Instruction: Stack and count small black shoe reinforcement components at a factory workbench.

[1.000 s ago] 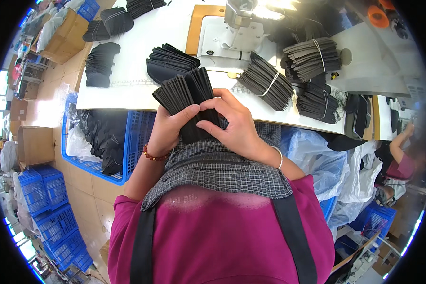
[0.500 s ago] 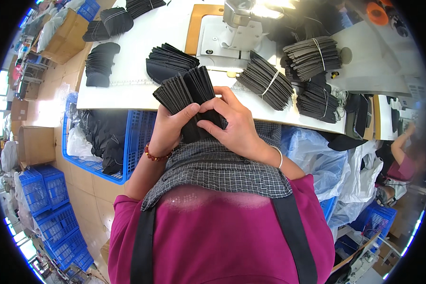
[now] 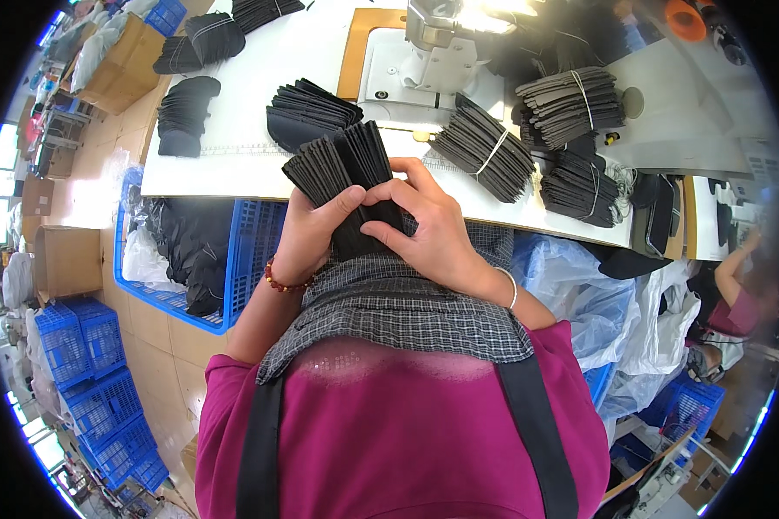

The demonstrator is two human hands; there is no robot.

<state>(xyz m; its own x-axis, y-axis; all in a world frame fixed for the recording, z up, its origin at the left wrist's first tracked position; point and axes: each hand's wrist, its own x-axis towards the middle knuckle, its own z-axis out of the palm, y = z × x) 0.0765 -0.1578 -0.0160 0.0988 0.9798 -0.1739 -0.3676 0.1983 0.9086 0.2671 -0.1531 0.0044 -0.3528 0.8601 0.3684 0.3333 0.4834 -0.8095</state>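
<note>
Between my two hands, just off the table's front edge, I hold a fanned stack of black fabric pieces (image 3: 340, 164). My left hand (image 3: 318, 227) grips its left side, thumb pressed across the front. On the right side, my right hand (image 3: 428, 227) pinches the stack between thumb and fingers. Part of the stack's lower end lies behind my fingers. Just beyond it, a loose stack of black pieces (image 3: 310, 114) rests on the white table (image 3: 247, 95). To the right lies a bundle of dark pieces (image 3: 485, 149) tied with a white band.
A sewing machine (image 3: 441, 65) stands at the table's far middle. More tied bundles (image 3: 571, 104) lie right, and another black stack (image 3: 184, 117) lies left. A blue crate (image 3: 232, 268) with black fabric sits below left; plastic bags (image 3: 571, 294) hang at right. Another person (image 3: 737, 298) sits far right.
The stack in my hands has shifted very slightly, its fanned top edges a little closer together. Both hands keep nearly the same place and grip.
</note>
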